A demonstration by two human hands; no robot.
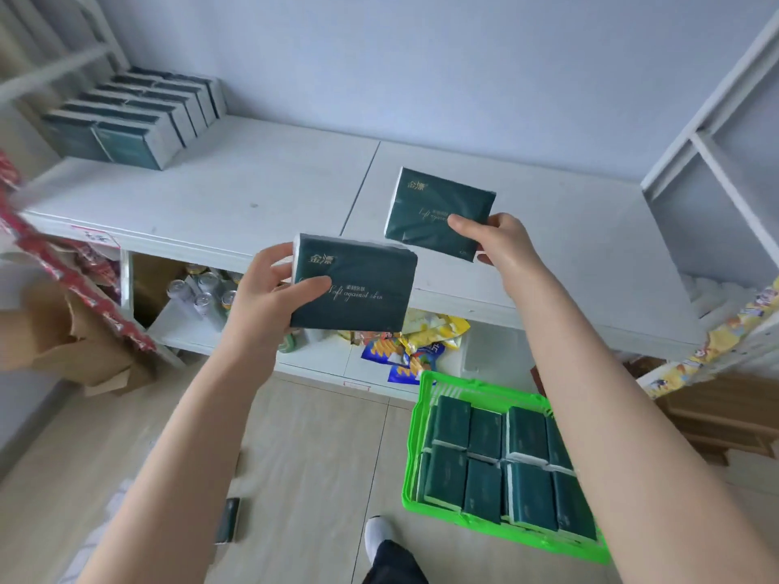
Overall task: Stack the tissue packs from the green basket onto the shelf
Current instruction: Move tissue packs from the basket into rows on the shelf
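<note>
My left hand (269,292) grips a dark green tissue pack (362,288) by its left end, held in the air in front of the white shelf (261,196). My right hand (501,242) holds a second dark green tissue pack (434,208) by its lower right corner, above the shelf top. Several packs stand in rows as a stack (135,115) at the shelf's far left. The green basket (415,448) sits on the floor at the lower right, filled with several more packs (506,457).
Under the shelf top are cans (202,288) and snack bags (417,343). A cardboard box (76,343) stands at the left, and a white rack (725,162) at the right. One pack (227,520) lies on the wooden floor near my shoe (377,535).
</note>
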